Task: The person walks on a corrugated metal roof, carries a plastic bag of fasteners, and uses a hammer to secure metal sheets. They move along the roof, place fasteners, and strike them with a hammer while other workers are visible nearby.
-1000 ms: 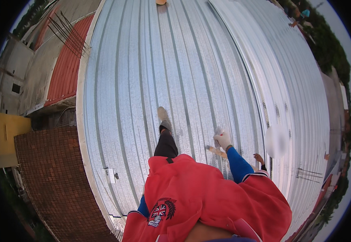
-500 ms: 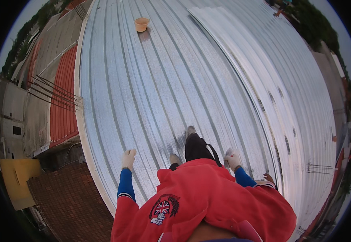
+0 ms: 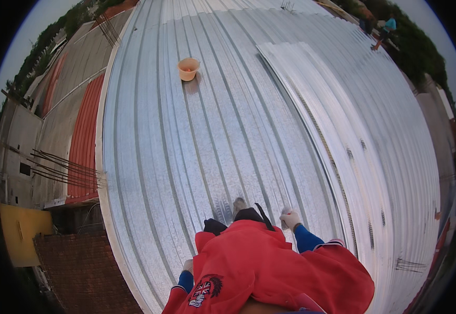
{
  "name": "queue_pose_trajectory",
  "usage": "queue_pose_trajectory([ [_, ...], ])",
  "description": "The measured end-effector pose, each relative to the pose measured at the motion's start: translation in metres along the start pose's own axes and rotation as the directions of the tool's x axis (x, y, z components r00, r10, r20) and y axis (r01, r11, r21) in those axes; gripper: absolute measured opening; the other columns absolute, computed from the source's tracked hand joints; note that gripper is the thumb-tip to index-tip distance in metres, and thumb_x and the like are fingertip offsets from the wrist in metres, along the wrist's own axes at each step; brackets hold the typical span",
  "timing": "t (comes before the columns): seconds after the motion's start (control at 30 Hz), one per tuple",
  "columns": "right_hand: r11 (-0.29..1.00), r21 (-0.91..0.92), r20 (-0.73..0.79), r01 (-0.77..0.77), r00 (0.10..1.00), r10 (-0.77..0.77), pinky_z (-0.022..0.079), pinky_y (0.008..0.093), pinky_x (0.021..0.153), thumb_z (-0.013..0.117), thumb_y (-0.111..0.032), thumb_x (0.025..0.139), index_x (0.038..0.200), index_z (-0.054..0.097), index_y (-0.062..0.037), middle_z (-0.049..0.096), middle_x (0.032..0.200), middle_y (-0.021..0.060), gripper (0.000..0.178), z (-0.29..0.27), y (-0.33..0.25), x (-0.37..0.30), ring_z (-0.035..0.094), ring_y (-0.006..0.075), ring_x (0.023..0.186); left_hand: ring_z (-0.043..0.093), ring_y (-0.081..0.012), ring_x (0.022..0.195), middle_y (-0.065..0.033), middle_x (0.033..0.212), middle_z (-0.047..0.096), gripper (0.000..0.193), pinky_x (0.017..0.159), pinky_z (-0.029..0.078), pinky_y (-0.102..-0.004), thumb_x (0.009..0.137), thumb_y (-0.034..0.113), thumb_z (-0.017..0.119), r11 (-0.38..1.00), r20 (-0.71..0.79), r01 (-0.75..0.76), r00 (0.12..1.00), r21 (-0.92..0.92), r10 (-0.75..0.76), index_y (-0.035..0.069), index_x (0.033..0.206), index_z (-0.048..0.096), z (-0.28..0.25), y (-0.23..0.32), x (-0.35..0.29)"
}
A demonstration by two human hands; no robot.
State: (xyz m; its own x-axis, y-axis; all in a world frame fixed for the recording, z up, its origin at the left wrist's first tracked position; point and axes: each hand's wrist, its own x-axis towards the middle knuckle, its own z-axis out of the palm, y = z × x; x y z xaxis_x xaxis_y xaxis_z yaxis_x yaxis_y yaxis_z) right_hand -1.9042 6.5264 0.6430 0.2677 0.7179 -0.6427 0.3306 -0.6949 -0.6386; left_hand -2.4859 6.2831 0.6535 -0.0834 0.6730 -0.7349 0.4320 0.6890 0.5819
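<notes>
A silvery-grey, ribbed metal roof (image 3: 249, 136) fills the middle of the frame, with an orange bucket (image 3: 188, 68) at upper centre. At the bottom, a red jacket (image 3: 270, 272) shows blue cuffs and a dark crest, and the right hand (image 3: 290, 219) wears a whitish glove. At far left lie a rust-red ribbed roof (image 3: 84, 141), a yellow wall (image 3: 21, 233) and brown tiles (image 3: 86, 272).
</notes>
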Motion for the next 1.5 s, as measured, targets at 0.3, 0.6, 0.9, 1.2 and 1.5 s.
queue_pose_trajectory([
  [0.3,0.961,-0.155,0.078,0.228,0.973,-0.218,0.06,0.0433,0.08,0.083,-0.032,0.075,0.111,0.072,0.011,0.078,0.097,0.0249,0.057,0.005,-0.338,0.246,0.078,0.0343,0.093,0.072,-0.0281,0.079,-0.0201,0.087,0.076,0.05,0.074,0.056,-0.0414,0.096,0.046,0.065,0.865,-0.031,0.382,0.91,-0.325,-0.413,-0.003,0.101,0.077,-0.013,0.198,0.13],
  [0.6,0.971,-0.176,0.129,0.16,0.982,-0.138,0.06,0.0439,0.083,0.082,-0.033,0.076,0.116,0.072,0.0107,0.078,0.101,0.0259,0.06,0.047,-0.501,0.378,0.077,0.0356,0.097,0.071,-0.0271,0.074,-0.0181,0.085,0.076,0.05,0.068,0.055,-0.0416,0.094,0.044,0.066,0.971,-0.139,0.214,0.964,-0.106,-0.227,-0.004,0.1,0.077,-0.143,0.389,0.406],
  [0.9,0.998,0.027,0.096,0.057,0.994,-0.059,0.056,0.0358,0.073,0.08,-0.02,0.081,0.11,0.073,0.0046,0.073,0.095,0.0082,0.039,0.048,-0.673,0.483,0.07,0.0188,0.085,0.056,-0.0092,0.075,0.0005,0.086,0.065,0.046,0.066,0.045,-0.0286,0.096,0.04,0.068,0.948,-0.294,0.0,0.951,-0.32,-0.099,0.0,0.117,0.075,-0.382,0.755,0.556],
  [1.2,0.979,0.002,0.241,0.202,0.95,-0.196,0.057,0.0369,0.075,0.083,-0.03,0.081,0.109,0.069,0.0124,0.074,0.096,0.0146,0.053,0.091,-0.843,0.646,0.072,0.0217,0.088,0.066,-0.0124,0.083,-0.004,0.1,0.071,0.049,0.068,0.05,-0.0284,0.099,0.038,0.068,0.844,-0.333,0.016,0.915,-0.536,-0.229,-0.001,0.129,0.07,-0.382,0.851,0.661],
  [1.5,0.802,-0.353,0.458,0.481,0.837,-0.301,0.057,0.0457,0.077,0.081,-0.042,0.077,0.09,0.066,0.0123,0.071,0.087,0.0267,0.058,0.106,-1.057,0.827,0.074,0.0379,0.086,0.067,-0.0121,0.086,-0.0041,0.101,0.072,0.047,0.074,0.052,-0.0289,0.099,0.036,0.069,0.678,-0.273,0.174,0.822,-0.714,-0.499,-0.002,0.127,0.072,-0.331,0.967,0.739],
])
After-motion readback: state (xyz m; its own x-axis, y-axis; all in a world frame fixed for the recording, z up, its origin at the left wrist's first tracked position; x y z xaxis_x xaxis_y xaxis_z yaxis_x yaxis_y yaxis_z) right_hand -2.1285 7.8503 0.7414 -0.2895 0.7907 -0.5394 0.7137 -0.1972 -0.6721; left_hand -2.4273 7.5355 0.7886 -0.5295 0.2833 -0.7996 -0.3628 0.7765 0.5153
